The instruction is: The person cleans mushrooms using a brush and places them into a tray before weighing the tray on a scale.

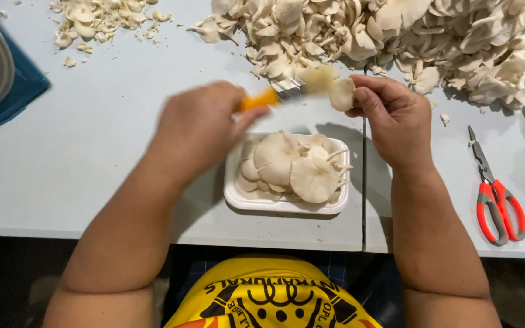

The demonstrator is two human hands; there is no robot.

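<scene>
Brush (287,91) in closed left hand (199,124) points rightward, bristles touching mushroom (342,94) pinched by right hand (393,118), above tray (233,188).

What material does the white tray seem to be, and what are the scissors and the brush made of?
The white tray looks like matte foam: thick, rounded rim. The scissors seem to have dull grey metal blades and red, probably plastic, handles with grey lining. The brush in the left hand has an orange handle, plastic or painted, a shiny metal band and pale bristles; blur hides detail.
</scene>
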